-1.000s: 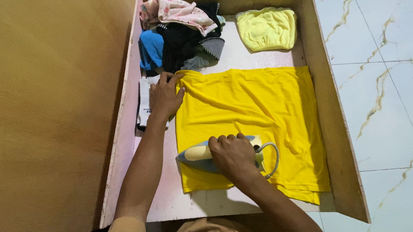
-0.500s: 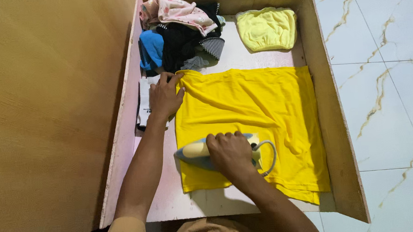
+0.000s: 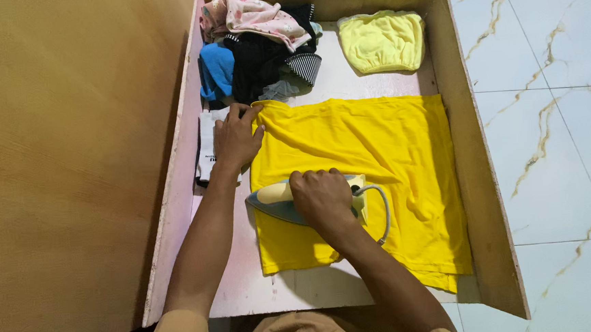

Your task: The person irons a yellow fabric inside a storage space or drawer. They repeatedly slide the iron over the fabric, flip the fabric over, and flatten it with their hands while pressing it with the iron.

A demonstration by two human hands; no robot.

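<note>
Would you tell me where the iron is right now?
In the head view, the iron sits on the left part of the yellow garment, gripped by the right hand, below the left hand.

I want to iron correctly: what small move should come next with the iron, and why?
Probably slide the iron toward the left hand, which pins the yellow cloth's far corner: folds show between them. The right hand grips the handle.
</note>
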